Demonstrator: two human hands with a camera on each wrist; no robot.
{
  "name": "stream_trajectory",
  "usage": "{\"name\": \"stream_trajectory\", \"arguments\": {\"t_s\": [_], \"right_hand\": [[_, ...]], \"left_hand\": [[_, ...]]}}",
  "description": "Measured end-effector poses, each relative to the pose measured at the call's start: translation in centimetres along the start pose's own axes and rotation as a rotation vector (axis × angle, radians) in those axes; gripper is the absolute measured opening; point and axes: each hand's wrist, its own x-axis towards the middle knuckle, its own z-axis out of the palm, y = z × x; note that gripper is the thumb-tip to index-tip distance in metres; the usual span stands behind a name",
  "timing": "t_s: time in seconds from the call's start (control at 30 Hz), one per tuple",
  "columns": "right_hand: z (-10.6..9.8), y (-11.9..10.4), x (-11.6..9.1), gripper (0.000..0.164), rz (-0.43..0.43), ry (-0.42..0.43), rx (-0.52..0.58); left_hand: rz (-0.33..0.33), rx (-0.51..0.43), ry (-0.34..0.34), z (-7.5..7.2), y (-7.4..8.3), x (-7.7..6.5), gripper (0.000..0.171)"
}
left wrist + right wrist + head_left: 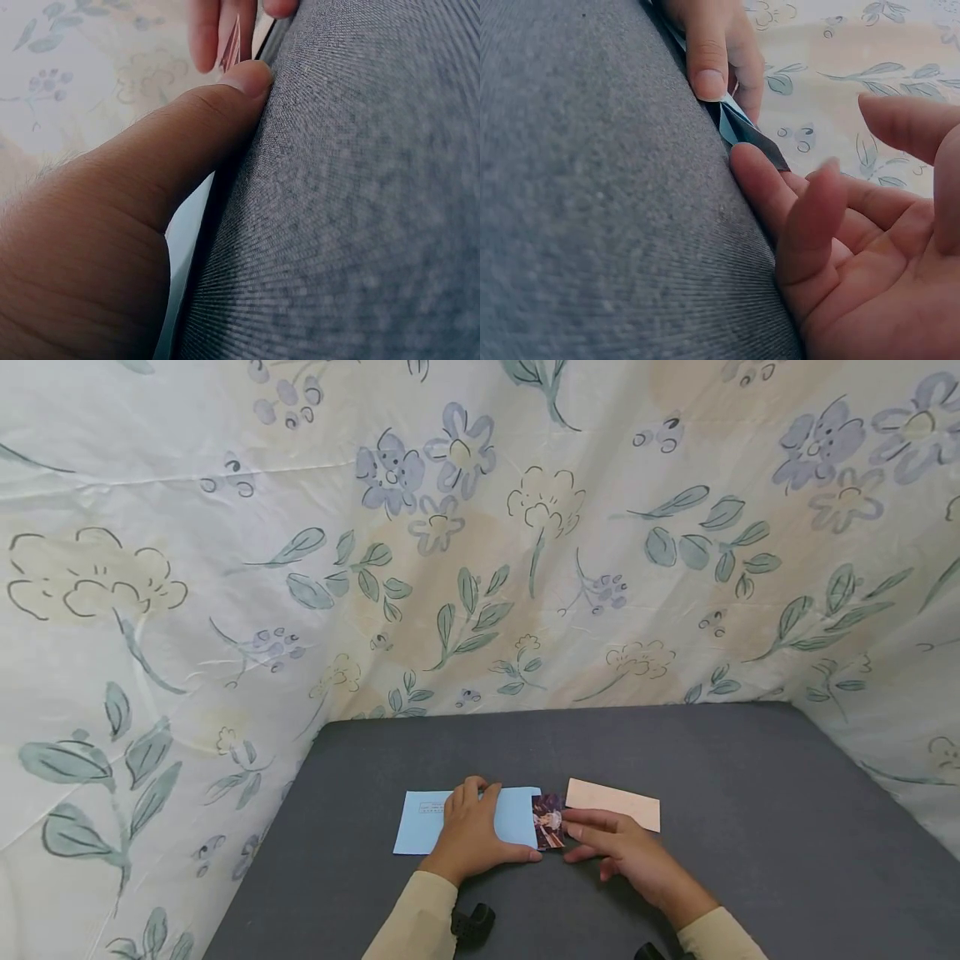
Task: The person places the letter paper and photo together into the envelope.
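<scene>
A light blue envelope [516, 818] lies on the dark table, with small printed text at its left. My left hand [474, 831] spans it and holds it, thumb along the near edge and fingers at the far edge. From the envelope's right end sticks out a dark, colourful picture card [548, 821]. My right hand [622, 853] touches the card's outer end with extended fingertips. Its thumb stands away from the card in the right wrist view. That view shows the envelope's mouth [730, 126] gaping beside the card. The card's inner part is hidden.
A pale peach rectangular paper or envelope [626, 802] lies just beyond my right hand. The dark grey table [360, 752] meets floral cloth [570, 635] at the back and sides.
</scene>
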Motion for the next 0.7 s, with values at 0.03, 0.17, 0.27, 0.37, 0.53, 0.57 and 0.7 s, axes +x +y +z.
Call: {"name": "stream_trajectory", "arguments": {"t_s": [0.03, 0.17, 0.27, 0.37, 0.53, 0.57, 0.7], "right_hand": [[0.06, -0.04, -0.03, 0.06, -0.003, -0.006, -0.001], [0.34, -0.33, -0.17, 0.062, -0.016, -0.027, -0.007], [0.51, -0.54, -0.27, 0.064, -0.027, -0.049, -0.008], [0.61, -0.58, -0.28, 0.065, -0.029, -0.056, -0.007], [0.46, -0.37, -0.25, 0.066, -0.003, -0.012, 0.042], [0.41, -0.33, -0.25, 0.067, 0.002, -0.003, 0.053], [0.3, -0.28, -0.24, 0.068, 0.007, -0.008, 0.067]], "left_hand": [[0.001, 0.0, 0.0, 0.0, 0.01, -0.01, 0.129], [0.001, -0.002, 0.0, -0.02, 0.07, -0.04, 0.129], [0.003, -0.001, 0.003, 0.0, 0.09, -0.05, 0.128], [0.003, 0.002, 0.003, 0.07, 0.05, -0.05, 0.128], [0.002, 0.006, 0.006, 0.19, -0.04, -0.04, 0.128], [0.002, 0.006, 0.007, 0.21, -0.04, -0.04, 0.128], [0.0, 0.003, 0.006, 0.16, -0.01, -0.05, 0.128]]}}
